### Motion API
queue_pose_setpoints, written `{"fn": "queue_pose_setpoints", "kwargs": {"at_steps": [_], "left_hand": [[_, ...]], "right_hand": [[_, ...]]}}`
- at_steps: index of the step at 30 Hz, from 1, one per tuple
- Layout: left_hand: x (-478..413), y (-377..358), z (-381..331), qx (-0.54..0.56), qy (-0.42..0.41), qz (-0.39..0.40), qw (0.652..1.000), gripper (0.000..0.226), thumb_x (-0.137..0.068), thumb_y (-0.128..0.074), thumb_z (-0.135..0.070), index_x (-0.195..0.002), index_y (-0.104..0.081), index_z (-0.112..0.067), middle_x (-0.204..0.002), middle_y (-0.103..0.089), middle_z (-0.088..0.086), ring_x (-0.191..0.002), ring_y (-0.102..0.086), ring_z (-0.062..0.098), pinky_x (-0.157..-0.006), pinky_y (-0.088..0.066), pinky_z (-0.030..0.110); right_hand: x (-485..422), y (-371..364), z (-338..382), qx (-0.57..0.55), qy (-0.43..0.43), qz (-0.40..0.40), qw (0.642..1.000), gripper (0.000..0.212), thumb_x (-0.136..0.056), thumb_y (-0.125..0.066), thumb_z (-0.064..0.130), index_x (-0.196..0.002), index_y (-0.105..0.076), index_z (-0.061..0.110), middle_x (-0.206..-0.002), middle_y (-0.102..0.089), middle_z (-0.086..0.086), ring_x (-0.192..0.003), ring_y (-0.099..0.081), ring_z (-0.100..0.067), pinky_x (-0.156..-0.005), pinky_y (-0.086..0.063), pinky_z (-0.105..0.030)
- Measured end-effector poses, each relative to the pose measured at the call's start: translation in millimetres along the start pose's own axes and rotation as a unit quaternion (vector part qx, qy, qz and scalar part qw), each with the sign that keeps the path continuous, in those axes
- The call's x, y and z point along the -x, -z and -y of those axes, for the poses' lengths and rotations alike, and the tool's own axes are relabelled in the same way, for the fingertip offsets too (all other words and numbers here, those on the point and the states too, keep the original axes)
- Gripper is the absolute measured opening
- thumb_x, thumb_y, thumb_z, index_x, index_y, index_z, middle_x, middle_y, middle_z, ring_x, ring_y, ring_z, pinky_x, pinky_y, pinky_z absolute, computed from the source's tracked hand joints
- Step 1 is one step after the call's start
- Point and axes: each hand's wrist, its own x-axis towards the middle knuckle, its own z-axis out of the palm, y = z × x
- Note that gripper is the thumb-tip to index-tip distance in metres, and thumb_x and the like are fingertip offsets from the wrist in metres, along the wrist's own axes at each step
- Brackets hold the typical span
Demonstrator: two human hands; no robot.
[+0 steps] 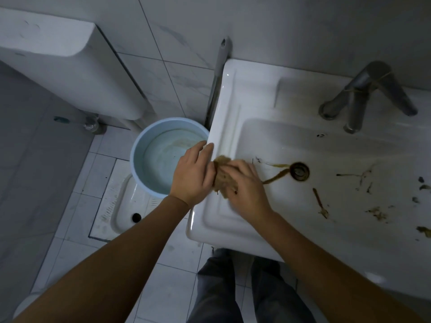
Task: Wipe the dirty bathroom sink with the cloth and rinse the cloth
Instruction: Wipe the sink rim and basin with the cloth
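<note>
A white bathroom sink [261, 106] fills the right side; its basin carries brown smears and dark specks, mostly right of the drain [299, 171]. A brown, soiled cloth [222, 176] is bunched over the sink's left rim. My left hand [193, 173] presses against its left side, and my right hand [245, 190] grips it from the right. A brown streak of dirty water runs from below my right hand toward the drain. The metal faucet [366, 94] stands at the back right with no water flowing.
A light blue bucket [140, 145] holding water stands on the tiled floor just left of the sink. A squat toilet pan [121, 210] lies below it, a white cistern [58, 61] hangs on the wall at left. A grey pole [220, 64] leans beside the sink.
</note>
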Motion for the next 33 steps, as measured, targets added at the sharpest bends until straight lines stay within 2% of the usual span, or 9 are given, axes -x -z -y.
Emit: {"fn": "queue_pose_setpoints", "kwargs": {"at_steps": [5,8,10,14,18,23,26,30,33], "left_hand": [[2.5,5.0,-4.3,-0.002,-0.004,0.007,1.000,0.045,-0.102,-0.039,-0.028,-0.141,-0.050,-0.007,-0.141,-0.053,0.016,-0.123,-0.052,0.030,-0.100,-0.047,0.045],[11.6,7.5,-4.3,-0.014,-0.012,0.016,1.000,0.046,-0.102,-0.039,-0.032,-0.140,-0.049,-0.009,-0.144,-0.051,0.016,-0.124,-0.051,0.030,-0.100,-0.047,0.046],[19.6,8.4,-3.3,-0.020,-0.020,0.025,0.999,0.048,-0.102,-0.037,-0.036,-0.141,-0.048,-0.010,-0.148,-0.048,0.015,-0.127,-0.050,0.030,-0.101,-0.046,0.047],[29.5,2.3,-5.9,-0.033,-0.010,0.030,0.999,0.051,-0.102,-0.039,-0.040,-0.144,-0.047,-0.010,-0.155,-0.042,0.015,-0.133,-0.046,0.031,-0.105,-0.043,0.046],[35.8,-5.8,-13.8,-0.010,0.007,0.009,1.000,0.053,-0.102,-0.046,-0.035,-0.148,-0.044,-0.008,-0.159,-0.036,0.016,-0.137,-0.042,0.031,-0.108,-0.038,0.044],[33.9,-9.9,-9.9,-0.012,0.001,-0.002,1.000,0.054,-0.101,-0.046,-0.035,-0.148,-0.044,-0.008,-0.159,-0.036,0.016,-0.137,-0.041,0.030,-0.109,-0.036,0.040],[32.1,-11.9,-8.7,-0.012,0.000,-0.014,1.000,0.054,-0.100,-0.046,-0.035,-0.147,-0.045,-0.009,-0.158,-0.037,0.015,-0.137,-0.040,0.028,-0.107,-0.031,0.033],[29.5,-12.7,-7.8,-0.023,0.001,-0.011,1.000,0.055,-0.100,-0.043,-0.037,-0.147,-0.046,-0.010,-0.158,-0.038,0.014,-0.137,-0.040,0.028,-0.107,-0.032,0.035],[29.2,-11.4,-9.5,-0.035,0.007,-0.009,0.999,0.055,-0.100,-0.041,-0.038,-0.146,-0.047,-0.010,-0.157,-0.039,0.015,-0.137,-0.041,0.029,-0.106,-0.035,0.040]], "right_hand": [[43.4,3.1,2.9,0.006,0.018,0.079,0.997,0.049,-0.083,-0.071,0.009,-0.130,-0.064,0.021,-0.126,-0.054,0.009,-0.118,-0.046,-0.012,-0.102,-0.047,-0.027],[45.3,10.2,6.6,-0.011,-0.014,0.099,0.995,0.047,-0.085,-0.069,0.008,-0.129,-0.064,0.021,-0.127,-0.055,0.009,-0.117,-0.047,-0.011,-0.102,-0.046,-0.026],[41.8,17.0,9.9,-0.043,-0.076,0.066,0.994,0.041,-0.088,-0.069,0.012,-0.128,-0.064,0.020,-0.124,-0.057,0.007,-0.115,-0.050,-0.011,-0.101,-0.048,-0.029],[15.5,39.0,3.1,-0.124,-0.196,-0.070,0.970,0.035,-0.090,-0.068,0.017,-0.124,-0.062,0.018,-0.115,-0.060,0.008,-0.105,-0.062,-0.017,-0.094,-0.055,-0.041],[-38.0,70.8,-16.0,-0.091,-0.230,-0.148,0.958,0.038,-0.087,-0.065,0.031,-0.123,-0.060,0.024,-0.114,-0.062,0.004,-0.096,-0.066,-0.020,-0.082,-0.059,-0.047],[-102.7,94.1,-45.1,-0.026,-0.215,-0.180,0.960,0.047,-0.086,-0.065,0.039,-0.130,-0.058,0.021,-0.121,-0.061,0.002,-0.108,-0.059,-0.014,-0.091,-0.051,-0.029],[-117.9,81.0,-54.0,-0.005,-0.204,-0.152,0.967,0.053,-0.086,-0.056,0.058,-0.130,-0.061,0.027,-0.129,-0.061,0.003,-0.115,-0.058,-0.018,-0.095,-0.052,-0.036],[-107.6,60.6,-42.5,-0.020,-0.071,-0.067,0.995,0.037,-0.096,-0.050,0.025,-0.129,-0.066,0.018,-0.125,-0.063,-0.001,-0.109,-0.059,-0.012,-0.097,-0.052,-0.034],[-102.7,46.5,-39.9,-0.034,-0.043,-0.043,0.998,0.045,-0.090,-0.057,0.013,-0.134,-0.061,0.017,-0.133,-0.057,-0.002,-0.123,-0.050,-0.017,-0.107,-0.041,-0.030]]}}
